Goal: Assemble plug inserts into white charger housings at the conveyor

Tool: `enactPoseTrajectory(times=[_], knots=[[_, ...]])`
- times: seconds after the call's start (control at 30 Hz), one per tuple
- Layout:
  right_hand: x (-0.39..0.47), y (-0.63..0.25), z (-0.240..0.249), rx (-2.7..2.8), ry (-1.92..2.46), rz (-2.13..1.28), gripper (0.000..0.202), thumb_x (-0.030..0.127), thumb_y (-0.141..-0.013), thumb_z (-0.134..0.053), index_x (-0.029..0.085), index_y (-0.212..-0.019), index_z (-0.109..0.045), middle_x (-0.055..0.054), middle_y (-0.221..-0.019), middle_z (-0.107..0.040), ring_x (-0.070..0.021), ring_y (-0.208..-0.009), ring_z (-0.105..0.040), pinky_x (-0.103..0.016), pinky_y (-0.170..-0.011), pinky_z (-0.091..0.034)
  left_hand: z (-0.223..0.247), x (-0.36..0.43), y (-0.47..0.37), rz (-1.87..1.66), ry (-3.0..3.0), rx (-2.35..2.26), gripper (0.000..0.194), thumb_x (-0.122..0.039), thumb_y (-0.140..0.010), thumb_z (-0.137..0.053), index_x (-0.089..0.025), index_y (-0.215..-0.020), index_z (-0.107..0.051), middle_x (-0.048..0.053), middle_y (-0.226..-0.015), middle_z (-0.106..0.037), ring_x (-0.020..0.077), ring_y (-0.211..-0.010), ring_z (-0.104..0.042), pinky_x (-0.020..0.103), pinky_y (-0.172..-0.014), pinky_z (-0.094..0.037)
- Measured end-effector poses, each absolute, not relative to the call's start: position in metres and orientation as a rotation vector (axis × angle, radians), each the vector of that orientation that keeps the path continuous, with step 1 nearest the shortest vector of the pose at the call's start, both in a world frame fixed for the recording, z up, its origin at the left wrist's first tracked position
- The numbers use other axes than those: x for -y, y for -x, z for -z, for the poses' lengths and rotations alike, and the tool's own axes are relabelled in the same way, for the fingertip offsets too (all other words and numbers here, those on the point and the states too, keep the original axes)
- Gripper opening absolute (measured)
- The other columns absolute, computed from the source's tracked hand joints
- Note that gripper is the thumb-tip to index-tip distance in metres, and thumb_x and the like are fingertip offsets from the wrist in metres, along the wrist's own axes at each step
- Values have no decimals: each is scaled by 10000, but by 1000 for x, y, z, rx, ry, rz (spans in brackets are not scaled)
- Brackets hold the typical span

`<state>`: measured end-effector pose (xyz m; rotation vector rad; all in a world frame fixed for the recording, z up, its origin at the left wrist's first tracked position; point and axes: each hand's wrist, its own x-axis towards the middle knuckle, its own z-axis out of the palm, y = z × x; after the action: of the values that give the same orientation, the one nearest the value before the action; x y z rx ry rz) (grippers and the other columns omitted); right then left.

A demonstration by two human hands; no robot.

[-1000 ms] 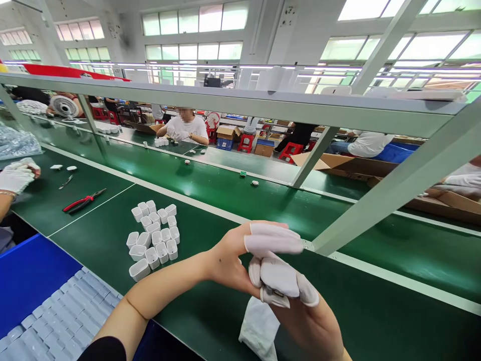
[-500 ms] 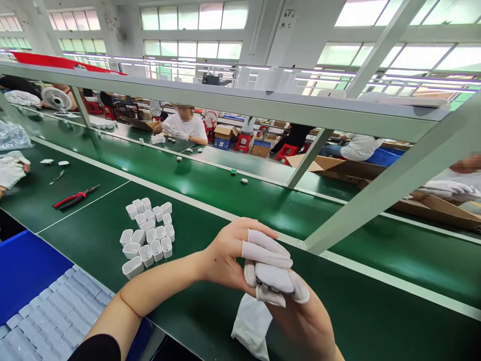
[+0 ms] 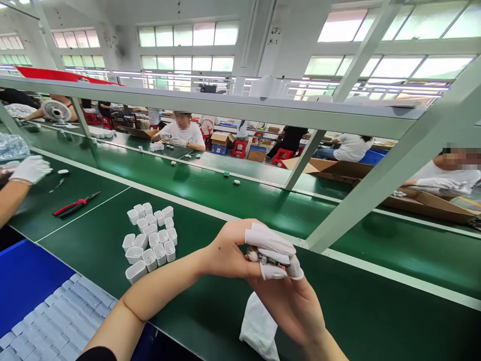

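A small white plastic piece [image 3: 275, 254] with a dark, partly metallic edge is held between both my hands, above the green bench. My left hand [image 3: 233, 250], with white finger cots on its fingers, closes over it from the left and top. From below and the right, my right hand [image 3: 296, 296] grips the same piece, white cots on its fingertips too. The fingers hide much of the piece, so its exact kind is unclear. Beneath my right wrist lies a crumpled white cloth or bag [image 3: 257, 323].
Several white plastic cups [image 3: 150, 228] stand grouped left of my hands. Red-and-black pliers [image 3: 76, 204] lie farther left, near a co-worker's gloved hand [image 3: 32, 169]. A slanted metal post [image 3: 361, 185] rises at right. Pale pieces [image 3: 63, 321] fill a blue bin at lower left.
My fingers have shifted on the white piece, which is now tilted to show more of its dark edge and less of its white face. The co-worker's gloved hand has reached in farther at left.
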<state>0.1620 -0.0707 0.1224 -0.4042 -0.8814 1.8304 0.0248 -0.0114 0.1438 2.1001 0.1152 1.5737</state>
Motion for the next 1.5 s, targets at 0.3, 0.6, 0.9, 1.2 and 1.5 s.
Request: enactPoseTrajectory(times=[0.3,0.6,0.9,1.2,1.5], knots=[[72,-162,-119,877,433,-1831,264,507,-819,-685,294,-964,-744,-19,-965,-667,-163,-797,-554,-277,-748,-493,-137,7,-30,-1479,-2094,-54,345,-401,-738,-751,-189,-1009,-723,82,-943,-724,181,-865,-665,267,-756,-559],[70,-161,-122,868,340,-1849,223,442,-843,-682,274,-978,-743,-20,-967,-673,-146,-804,-554,-247,-757,-485,-140,13,-29,-1430,-1978,-163,340,-393,-718,-765,-161,-965,-738,92,-926,-730,186,-855,-688,262,-746,-575],[71,-164,-121,881,412,-1841,257,479,-831,-678,272,-969,-744,-28,-960,-668,-162,-774,-542,-287,-744,-479,-132,11,-32,-1575,-1959,-148,285,-363,-674,-803,-165,-873,-755,92,-889,-741,168,-763,-688,233,-648,-570],[71,-164,-122,919,324,-1858,239,463,-845,-662,279,-974,-744,-23,-955,-679,-165,-817,-567,-271,-768,-490,-135,19,-38,-1670,-1928,-79,237,-327,-720,-777,-154,-875,-732,78,-881,-736,177,-822,-698,259,-724,-589],[65,-174,-131,1201,513,-1527,361,538,-863,-602,258,-1058,-720,-67,-1043,-696,-249,-900,-630,-379,-813,-523,-145,11,-25,-1799,-2267,-59,245,-272,-704,-797,-162,-911,-726,73,-873,-739,158,-840,-658,242,-737,-562]])
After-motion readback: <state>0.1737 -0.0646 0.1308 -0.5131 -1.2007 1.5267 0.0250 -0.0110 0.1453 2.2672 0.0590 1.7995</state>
